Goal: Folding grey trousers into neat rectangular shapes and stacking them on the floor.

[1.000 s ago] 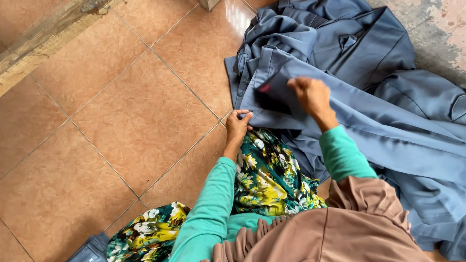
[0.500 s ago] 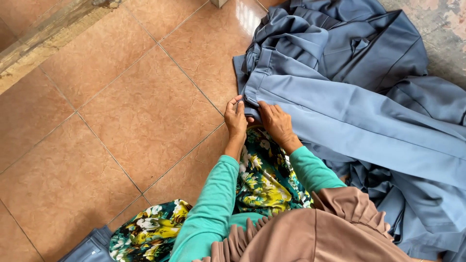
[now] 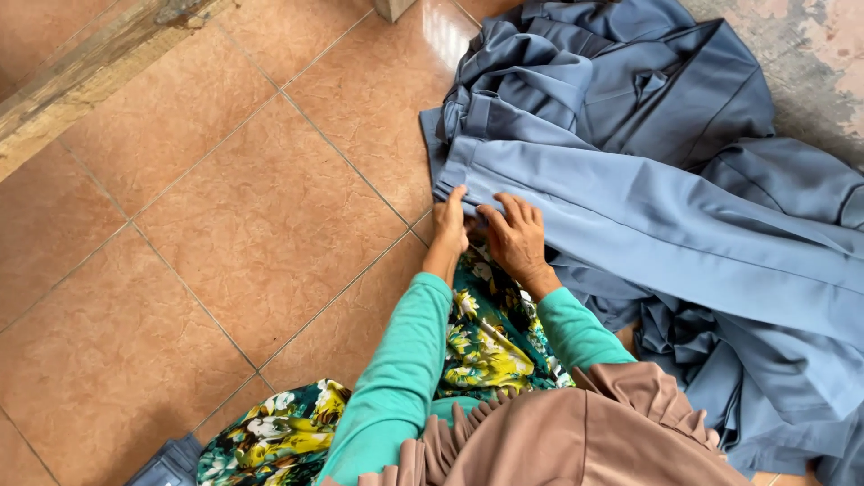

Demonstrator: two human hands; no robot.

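a long grey-blue cloth trouser piece point(image 3: 648, 216) lies flat on the brown floor tiles point(image 3: 225, 225), right in front of the person's knees. the left hand point(image 3: 450, 220) pinches its near edge, fingers shut on the cloth. the right hand point(image 3: 515, 236) sits just beside it, fingers curled down onto the same edge. behind the hands is a heap of more grey-blue clothes point(image 3: 621, 81). under the wrists is a green flowered skirt point(image 3: 490, 333).

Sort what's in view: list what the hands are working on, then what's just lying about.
In hand:
left hand
right hand
light blue trousers

Lying about:
pile of darker blue clothes
wooden beam
folded denim
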